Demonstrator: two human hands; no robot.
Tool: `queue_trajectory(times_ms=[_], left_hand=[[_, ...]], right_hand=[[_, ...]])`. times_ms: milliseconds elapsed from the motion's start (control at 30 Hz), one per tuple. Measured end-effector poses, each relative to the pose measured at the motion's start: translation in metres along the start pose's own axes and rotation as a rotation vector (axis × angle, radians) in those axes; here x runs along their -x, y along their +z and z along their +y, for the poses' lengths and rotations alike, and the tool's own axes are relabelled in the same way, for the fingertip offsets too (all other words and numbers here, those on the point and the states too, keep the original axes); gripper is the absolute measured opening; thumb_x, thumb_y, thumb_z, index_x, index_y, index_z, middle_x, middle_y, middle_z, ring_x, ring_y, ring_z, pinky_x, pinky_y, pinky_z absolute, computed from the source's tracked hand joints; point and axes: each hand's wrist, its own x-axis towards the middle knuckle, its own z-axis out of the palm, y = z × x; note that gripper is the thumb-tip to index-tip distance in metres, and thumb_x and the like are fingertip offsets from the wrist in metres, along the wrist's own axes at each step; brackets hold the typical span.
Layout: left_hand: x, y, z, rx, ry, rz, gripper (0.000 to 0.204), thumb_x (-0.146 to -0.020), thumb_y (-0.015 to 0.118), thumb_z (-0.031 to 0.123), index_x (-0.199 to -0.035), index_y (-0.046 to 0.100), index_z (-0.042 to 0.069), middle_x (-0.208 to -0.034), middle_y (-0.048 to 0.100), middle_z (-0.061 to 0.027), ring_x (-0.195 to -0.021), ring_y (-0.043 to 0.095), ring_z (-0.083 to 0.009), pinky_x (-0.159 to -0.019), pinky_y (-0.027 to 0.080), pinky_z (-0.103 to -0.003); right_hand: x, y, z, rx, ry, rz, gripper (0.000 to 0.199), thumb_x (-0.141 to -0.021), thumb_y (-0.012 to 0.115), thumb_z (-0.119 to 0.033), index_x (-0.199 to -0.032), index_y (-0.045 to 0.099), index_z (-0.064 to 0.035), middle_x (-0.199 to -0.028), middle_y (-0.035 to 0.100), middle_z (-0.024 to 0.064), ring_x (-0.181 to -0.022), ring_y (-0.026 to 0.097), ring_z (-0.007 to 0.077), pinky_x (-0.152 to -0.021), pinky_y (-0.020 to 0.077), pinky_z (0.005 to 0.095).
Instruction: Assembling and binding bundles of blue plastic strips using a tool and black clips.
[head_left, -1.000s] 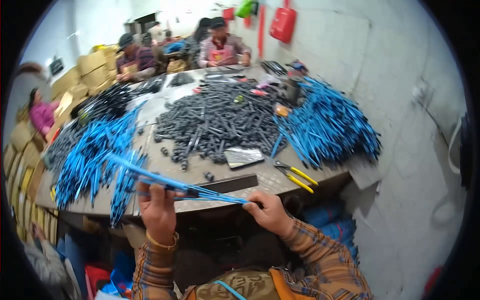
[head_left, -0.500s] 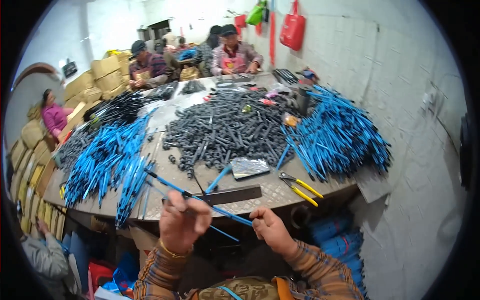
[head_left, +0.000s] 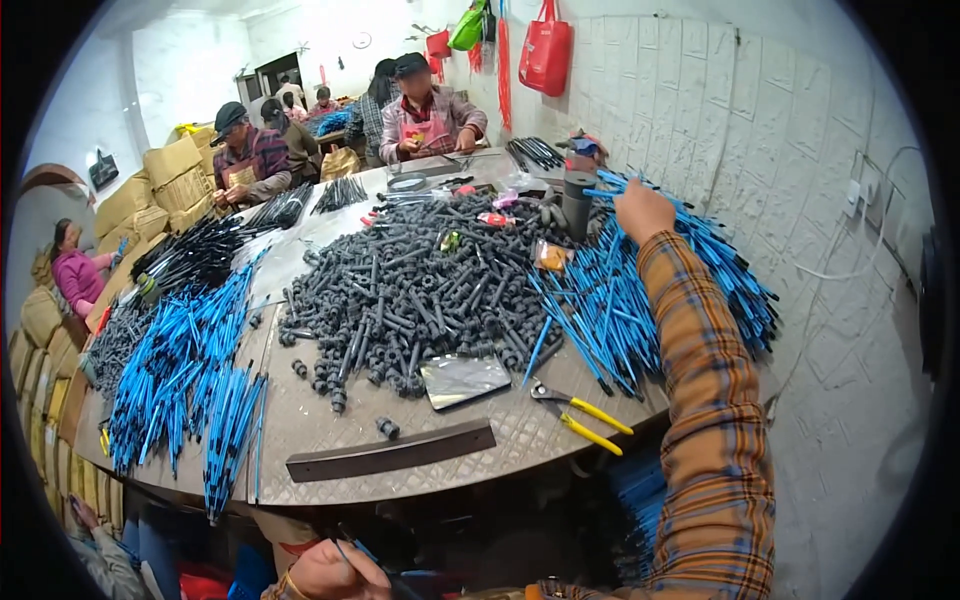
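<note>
The thin blue rods (head_left: 640, 300) lie in a loose heap at the table's (head_left: 330, 420) three o'clock side, too many to count. The right hand (head_left: 642, 208) rests closed on their far end. The left hand (head_left: 330, 575), at six o'clock below the table edge, pinches one thin rod. One pair of yellow-handled pliers (head_left: 580, 415) lies near.

Heaped blue rods (head_left: 640, 290), table's right

Bright, even indoor light; heavy fisheye bending, black vignette corners.
</note>
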Motion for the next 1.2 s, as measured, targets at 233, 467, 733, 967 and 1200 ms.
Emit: queue_trajectory(times_ms=[233, 467, 733, 967, 1200], left_hand=[[0.025, -0.021, 0.004, -0.185, -0.022, 0.055, 0.031, -0.089, 0.053, 0.017, -0.11, 0.057, -0.005, -0.078, 0.059, -0.0322, -0.045, 0.053, -0.0251, -0.042, 0.04, -0.026], [-0.011, 0.014, 0.0, -0.211, 0.302, 0.194, 0.03, -0.091, 0.051, 0.021, -0.115, 0.054, 0.004, -0.104, 0.056, -0.034, -0.084, 0.059, -0.0365, -0.072, 0.047, -0.038], [-0.064, 0.033, 0.037, -0.318, 0.88, 0.6, 0.027, -0.089, 0.051, 0.006, -0.115, 0.049, 0.002, -0.107, 0.06, -0.0166, -0.094, 0.058, -0.022, -0.085, 0.044, -0.032], [-0.062, 0.053, 0.023, -0.108, 0.849, 0.556, 0.024, -0.088, 0.051, 0.006, -0.111, 0.05, 0.011, -0.072, 0.053, -0.0004, -0.054, 0.048, -0.0087, -0.047, 0.041, -0.021], [-0.024, 0.048, 0.021, 0.118, 0.578, 0.013, 0.011, -0.093, 0.045, 0.013, -0.094, 0.056, 0.012, -0.048, 0.048, -0.0001, -0.036, 0.036, -0.0106, -0.037, 0.029, -0.022]], right_hand=[[-0.015, 0.034, 0.051, 0.044, 0.046, -0.18, 0.031, -0.083, 0.048, -0.027, -0.078, 0.062, 0.0008, -0.078, 0.065, 0.0173, -0.074, 0.061, 0.0352, -0.063, 0.0473, 0.0449], [0.048, -0.039, 0.045, -0.72, -0.078, 0.048, 0.029, -0.086, 0.047, -0.025, -0.079, 0.06, -0.0009, -0.064, 0.056, 0.0071, -0.059, 0.049, 0.0186, -0.057, 0.0409, 0.0313], [0.273, -0.133, -0.036, -1.557, -0.012, -0.759, 0.015, -0.091, 0.045, -0.016, -0.085, 0.054, -0.0049, -0.057, 0.04, -0.0048, -0.047, 0.03, 0.0035, -0.043, 0.0236, 0.018], [0.366, -0.116, -0.061, -1.957, 0.2, -1.709, 0.013, -0.091, 0.047, -0.015, -0.082, 0.05, -0.0057, -0.06, 0.043, 0.0012, -0.05, 0.034, 0.0081, -0.046, 0.0274, 0.021], [0.243, -0.107, -0.046, -0.455, -1.002, -0.49, 0.023, -0.089, 0.045, -0.021, -0.095, 0.059, -0.0039, -0.092, 0.06, 0.0096, -0.073, 0.055, 0.0258, -0.069, 0.0451, 0.0354]])
